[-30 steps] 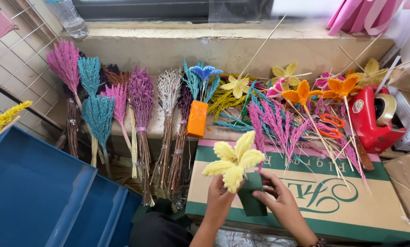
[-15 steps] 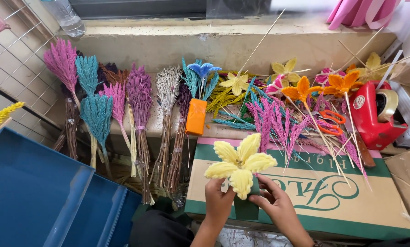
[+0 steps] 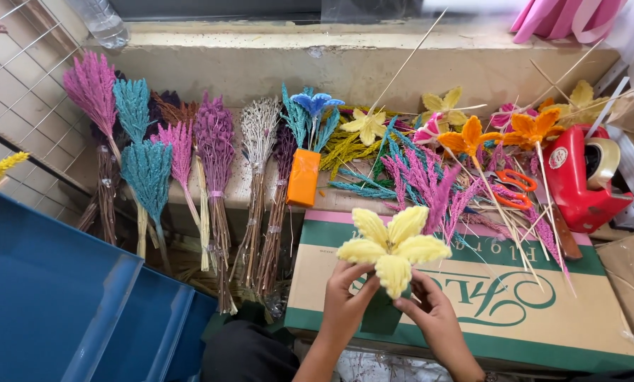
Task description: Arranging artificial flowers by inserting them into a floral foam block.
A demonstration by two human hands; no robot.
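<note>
A pale yellow fuzzy flower (image 3: 393, 245) with several petals sits upright between my hands, above a dark green block (image 3: 381, 316). My left hand (image 3: 347, 301) grips the flower's base from the left. Touching the base and the block from the right, my right hand (image 3: 434, 311) has its fingertips under the petals. Both hands hover over a cardboard box (image 3: 515, 311) with green printing. The stem is hidden by my fingers.
Bunches of dried pink, teal, purple and white grasses (image 3: 182, 163) lean against a concrete ledge (image 3: 331, 64). Orange, yellow and blue flowers on sticks (image 3: 473, 138) lie behind the box, with orange scissors (image 3: 511, 187) and a red tape dispenser (image 3: 579, 180). Blue bins (image 3: 62, 311) sit left.
The yellow flower has come lower and nearer, and now stands upright on the green block. My hands closed in around its base.
</note>
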